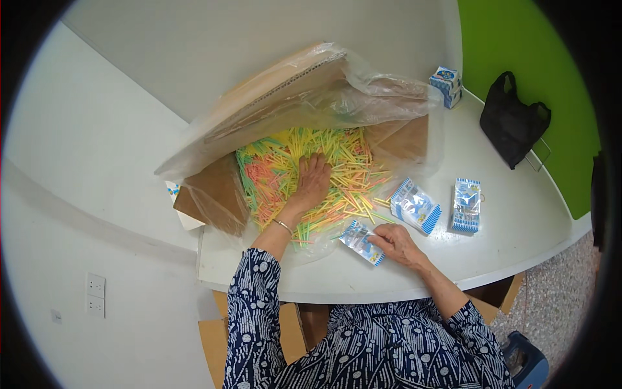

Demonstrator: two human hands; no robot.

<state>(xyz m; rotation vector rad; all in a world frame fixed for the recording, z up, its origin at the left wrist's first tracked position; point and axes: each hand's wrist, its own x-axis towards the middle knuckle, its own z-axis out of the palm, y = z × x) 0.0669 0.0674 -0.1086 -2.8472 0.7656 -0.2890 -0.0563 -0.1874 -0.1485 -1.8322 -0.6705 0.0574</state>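
Note:
My left hand [313, 183] lies on a heap of thin sticks [272, 188] in yellow, green, pink and orange. Its fingers reach forward into the sticks, slightly apart, and I see nothing gripped in them. The heap spills from a cardboard box [398, 139] lined with clear plastic film. Close to the table's front edge, my right hand [397, 244] pinches a small blue-and-white packet [360, 242] by its right side. Two more such packets lie to the right: one tilted packet [415, 206] near the sticks and one upright-lying packet [466, 205] farther right.
The white table [512, 220] has a curved front edge. A small stack of blue-and-white boxes [446, 87] stands at the back right, by the wall. A black plastic bag [514, 120] sits at the right edge. Open cardboard boxes [285, 334] are below the table.

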